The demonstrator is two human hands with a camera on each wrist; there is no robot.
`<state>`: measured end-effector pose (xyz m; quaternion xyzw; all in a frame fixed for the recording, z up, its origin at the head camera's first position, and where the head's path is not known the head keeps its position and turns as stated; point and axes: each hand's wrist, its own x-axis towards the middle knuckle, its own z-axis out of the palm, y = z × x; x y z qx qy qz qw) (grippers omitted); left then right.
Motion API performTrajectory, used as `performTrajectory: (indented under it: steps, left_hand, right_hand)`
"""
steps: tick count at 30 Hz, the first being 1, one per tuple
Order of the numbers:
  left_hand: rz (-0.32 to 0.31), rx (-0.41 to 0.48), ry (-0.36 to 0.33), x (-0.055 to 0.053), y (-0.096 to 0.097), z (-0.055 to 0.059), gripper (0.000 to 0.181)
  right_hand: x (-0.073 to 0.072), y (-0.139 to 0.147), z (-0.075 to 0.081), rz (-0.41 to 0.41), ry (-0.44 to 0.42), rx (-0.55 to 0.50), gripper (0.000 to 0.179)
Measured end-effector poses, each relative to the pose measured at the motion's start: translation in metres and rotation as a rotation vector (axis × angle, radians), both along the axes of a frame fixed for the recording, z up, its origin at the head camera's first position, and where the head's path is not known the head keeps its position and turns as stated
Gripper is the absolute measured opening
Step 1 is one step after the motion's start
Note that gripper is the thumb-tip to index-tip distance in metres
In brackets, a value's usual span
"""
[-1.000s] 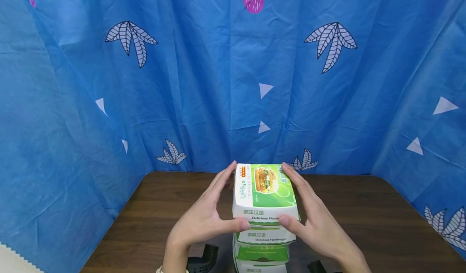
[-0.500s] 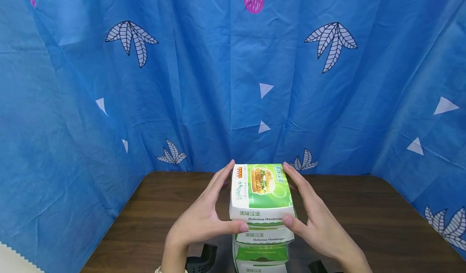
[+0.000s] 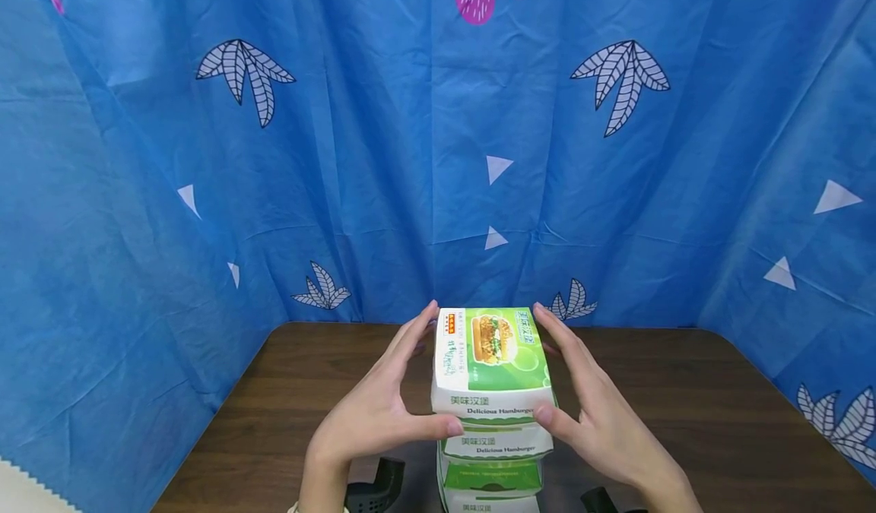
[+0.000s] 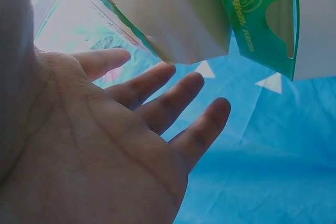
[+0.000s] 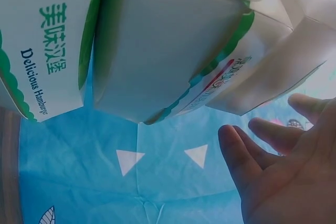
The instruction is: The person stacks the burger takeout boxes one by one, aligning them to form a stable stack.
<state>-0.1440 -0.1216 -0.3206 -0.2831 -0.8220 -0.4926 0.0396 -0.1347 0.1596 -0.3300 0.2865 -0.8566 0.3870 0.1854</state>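
Observation:
A stack of green and white paper hamburger boxes stands in the middle of the head view. Its top box carries a burger picture; the second box and the lower box show beneath. My left hand is at the stack's left side, fingers extended and thumb near the front. Opposite it, my right hand is spread along the right side. In the right wrist view, the fingers stand clear of the boxes. The left wrist view shows the fingers extended near a box's edge; contact there is unclear.
A dark brown wooden table lies under the stack. Behind it and at both sides hangs a blue curtain with leaf and triangle prints. A black wrist device is seen below the left hand.
The top box has shifted slightly left and sits straighter over the stack. Since half a second ago, both hands have moved slightly outward from it.

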Motion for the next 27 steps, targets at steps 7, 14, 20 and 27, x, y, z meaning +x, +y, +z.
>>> performTrajectory:
  steps: [7,14,20,27]
  left_hand:
    - [0.007,0.015,0.033,-0.001,-0.008,-0.002,0.108]
    - [0.117,0.014,0.066,-0.001,-0.019,-0.003,0.092]
    - [0.311,-0.018,0.018,-0.002,-0.021,0.001,0.072]
    - [0.491,-0.086,0.008,-0.007,-0.026,-0.002,0.060]
  right_hand:
    - [0.000,0.003,0.002,0.051,-0.003,-0.048,0.068]
    - [-0.003,0.004,0.001,0.018,-0.017,-0.083,0.055]
    - [-0.011,0.006,-0.002,-0.039,-0.004,-0.091,0.054]
    - [-0.020,0.018,-0.013,-0.115,0.028,-0.025,0.057]
